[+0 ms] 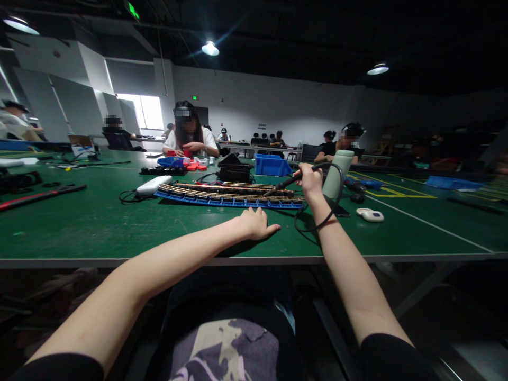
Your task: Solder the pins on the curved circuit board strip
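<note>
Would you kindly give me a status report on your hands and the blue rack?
Right hand grips black pen-like tool, tip at blue rack. Left hand on table, beside rack. Cable crosses right forearm.

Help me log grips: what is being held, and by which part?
The right hand holds a corded tool by its handle, near the cord. The left hand rests on the table, holding nothing visible.

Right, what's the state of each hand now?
Left hand: loosely open, resting on the flat green tabletop.
Right hand: closed around a black, corded, pen-shaped tool.
</note>
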Motion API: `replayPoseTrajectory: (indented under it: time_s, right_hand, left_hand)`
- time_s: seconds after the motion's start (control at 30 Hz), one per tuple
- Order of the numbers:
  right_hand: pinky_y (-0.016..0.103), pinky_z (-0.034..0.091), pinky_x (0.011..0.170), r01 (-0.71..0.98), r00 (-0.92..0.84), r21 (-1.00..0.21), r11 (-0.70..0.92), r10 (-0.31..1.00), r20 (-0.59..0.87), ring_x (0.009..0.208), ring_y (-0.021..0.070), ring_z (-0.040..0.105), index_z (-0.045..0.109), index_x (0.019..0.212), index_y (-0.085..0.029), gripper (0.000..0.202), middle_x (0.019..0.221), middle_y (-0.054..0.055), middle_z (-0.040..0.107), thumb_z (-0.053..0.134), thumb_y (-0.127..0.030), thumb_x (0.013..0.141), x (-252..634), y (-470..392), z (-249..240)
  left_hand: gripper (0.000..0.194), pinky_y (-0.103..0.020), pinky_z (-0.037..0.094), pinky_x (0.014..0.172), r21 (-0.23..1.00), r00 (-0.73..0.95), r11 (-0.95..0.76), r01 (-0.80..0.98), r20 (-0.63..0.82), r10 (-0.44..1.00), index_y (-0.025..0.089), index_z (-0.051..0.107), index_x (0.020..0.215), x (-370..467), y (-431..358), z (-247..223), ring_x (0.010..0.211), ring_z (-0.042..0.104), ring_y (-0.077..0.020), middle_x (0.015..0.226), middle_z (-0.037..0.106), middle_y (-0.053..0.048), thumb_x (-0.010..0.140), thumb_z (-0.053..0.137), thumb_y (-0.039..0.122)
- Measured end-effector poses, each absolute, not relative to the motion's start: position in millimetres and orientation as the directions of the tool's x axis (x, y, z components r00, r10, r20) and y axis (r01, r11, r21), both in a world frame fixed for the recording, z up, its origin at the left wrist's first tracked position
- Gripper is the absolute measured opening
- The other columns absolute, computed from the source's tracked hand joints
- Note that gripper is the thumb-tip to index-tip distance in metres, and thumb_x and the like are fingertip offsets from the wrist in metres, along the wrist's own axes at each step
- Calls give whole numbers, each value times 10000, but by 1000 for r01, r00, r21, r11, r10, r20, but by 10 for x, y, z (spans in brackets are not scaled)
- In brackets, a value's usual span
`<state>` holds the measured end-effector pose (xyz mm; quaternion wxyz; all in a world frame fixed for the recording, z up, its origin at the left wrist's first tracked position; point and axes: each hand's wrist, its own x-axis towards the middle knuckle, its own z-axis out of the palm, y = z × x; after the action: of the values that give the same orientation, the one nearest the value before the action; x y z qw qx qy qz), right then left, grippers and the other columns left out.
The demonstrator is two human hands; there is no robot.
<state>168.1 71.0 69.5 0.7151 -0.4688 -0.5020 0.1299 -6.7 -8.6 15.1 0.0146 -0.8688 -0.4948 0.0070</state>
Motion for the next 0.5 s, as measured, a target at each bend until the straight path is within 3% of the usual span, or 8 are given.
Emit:
replayPoseTrajectory:
  time_s: [0.5]
  right_hand:
    - [227,376,411,306,422,-806,507,687,592,359,98,391,526,508,-199,250,413,-40,472,494,-314,728,1722,744,689]
  left_hand:
    - [789,-445,380,1045,-38,509,-508,861,22,861,99,480,1400,-62,-77,134,1357,395,-393,1516,385,-200,933,209,675]
